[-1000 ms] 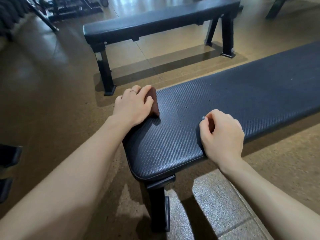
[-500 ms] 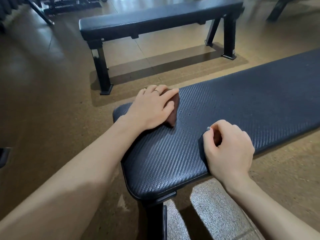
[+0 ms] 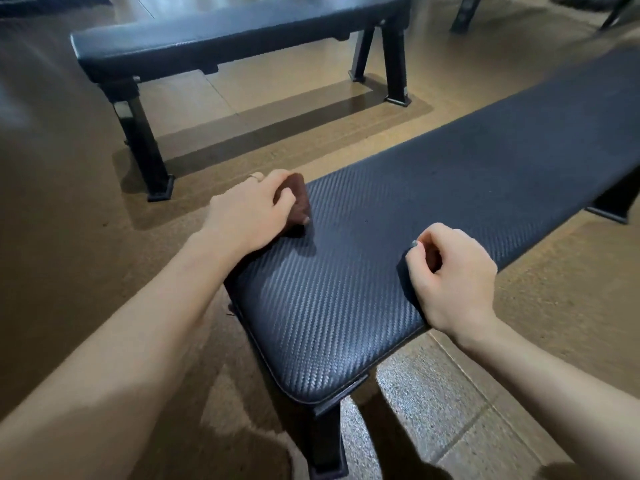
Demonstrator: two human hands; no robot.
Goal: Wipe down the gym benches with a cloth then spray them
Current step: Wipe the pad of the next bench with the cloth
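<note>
Head view: a long flat gym bench [image 3: 433, 209] with a dark blue woven-texture vinyl pad on a black metal frame runs from the lower centre of the frame to the right edge. The left hand [image 3: 247, 213], at centre left, is curled over a small bunched reddish-brown cloth [image 3: 298, 202] and presses it onto the pad at the bench's far edge, near its close end; a thin ring [image 3: 256, 176] shows on one finger. The right hand [image 3: 453, 275], at centre right, rests on the near edge of the same pad with fingers curled into a loose fist, gripping nothing that can be seen. A second flat bench [image 3: 221, 39], black-padded with black metal legs, stands well apart across the upper left of the frame on the brown speckled floor [image 3: 62, 188]. Lighter grey tiles [image 3: 426, 403] lie under the near bench at lower right.
</note>
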